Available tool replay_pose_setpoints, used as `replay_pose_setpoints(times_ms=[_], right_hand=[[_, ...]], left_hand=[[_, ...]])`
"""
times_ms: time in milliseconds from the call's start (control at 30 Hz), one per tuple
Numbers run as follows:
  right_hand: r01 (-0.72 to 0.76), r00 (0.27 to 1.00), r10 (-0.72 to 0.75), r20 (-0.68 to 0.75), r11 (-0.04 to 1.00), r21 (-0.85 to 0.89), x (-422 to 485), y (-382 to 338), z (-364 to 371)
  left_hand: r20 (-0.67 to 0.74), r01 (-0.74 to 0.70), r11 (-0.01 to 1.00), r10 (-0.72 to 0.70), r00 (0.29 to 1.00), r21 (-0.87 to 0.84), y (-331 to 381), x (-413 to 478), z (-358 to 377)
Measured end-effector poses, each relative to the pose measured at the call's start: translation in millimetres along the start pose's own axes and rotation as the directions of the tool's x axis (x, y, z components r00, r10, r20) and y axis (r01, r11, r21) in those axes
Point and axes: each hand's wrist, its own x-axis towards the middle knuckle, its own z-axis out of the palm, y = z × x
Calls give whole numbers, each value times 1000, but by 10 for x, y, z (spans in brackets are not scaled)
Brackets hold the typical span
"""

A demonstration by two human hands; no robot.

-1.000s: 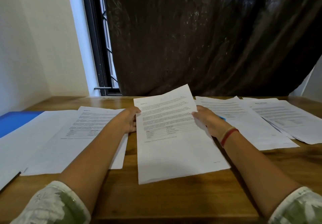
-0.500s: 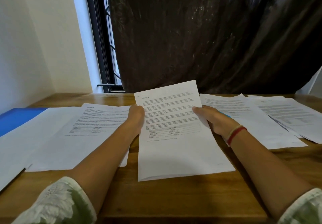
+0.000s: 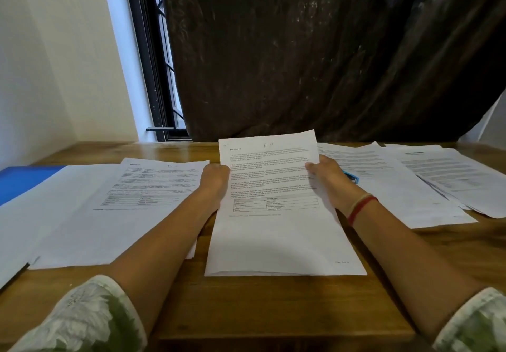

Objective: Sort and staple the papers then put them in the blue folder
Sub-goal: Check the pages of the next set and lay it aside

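A small stack of printed sheets (image 3: 276,231), headed "Section 10", stands tilted in the middle of the wooden table, its lower edge resting on the wood. My left hand (image 3: 215,177) grips its left edge and my right hand (image 3: 327,176) grips its right edge. To the left lie more white sheets (image 3: 131,204), the top one printed. Under their far left end shows the blue folder (image 3: 24,182). Several printed sheets (image 3: 405,184) are spread out to the right. A small blue object (image 3: 353,178), maybe the stapler, peeks out behind my right hand.
The wooden table (image 3: 273,305) has bare wood along its front edge. A dark curtain (image 3: 328,50) hangs behind the table, with a window frame (image 3: 153,78) and a white wall to its left.
Both hands have raised the top of the middle stack, so it stands steeper than before. The view has shifted slightly to the left.
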Motion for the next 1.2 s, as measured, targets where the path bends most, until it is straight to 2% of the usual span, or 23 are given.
replay_pose_setpoints(times_ms=[67, 267, 433, 500, 567, 633, 700, 833, 933, 1000, 1100, 1200], right_hand=[[33, 999, -34, -21, 999, -43, -24, -31, 5], [91, 994, -82, 69, 985, -147, 11, -4, -28], [86, 994, -73, 79, 981, -172, 10, 72, -122], [110, 993, -100, 54, 968, -228, 61, 30, -144], [131, 991, -125, 42, 956, -261, 70, -5, -182], [131, 991, -119, 64, 961, -244, 110, 4, -233], [85, 993, -67, 102, 979, -184, 48, 1, -205], [3, 983, 25, 181, 989, -150, -84, 0, -77], [-54, 980, 84, 181, 985, -161, -115, 6, -36], [-59, 977, 92, 194, 984, -171, -105, 2, -23], [-80, 972, 117, 203, 980, -183, -64, 14, -22], [-76, 975, 105, 195, 986, -149, -48, 12, -31]], left_hand=[[16, -5, 1000, 4, 1000, 16, 13, -19, -25], [83, 16, 999, -13, 997, -30, 55, -71, -45], [130, -53, 997, 45, 990, 59, 60, -83, -24], [186, -17, 1000, 19, 982, -13, 90, -92, -47], [293, -38, 971, 109, 950, -236, 93, -63, -108], [387, -6, 853, 243, 890, -522, 65, -51, -230], [438, 81, 738, 305, 846, -670, 10, -5, -350], [486, 152, 683, 329, 810, -714, -28, -43, -352], [463, 151, 591, 422, 779, -792, -51, -27, -355], [462, 194, 545, 413, 785, -816, -57, -22, -379], [508, 257, 588, 310, 804, -767, -71, -77, -366], [563, 327, 611, 243, 790, -721, -57, -129, -351]])
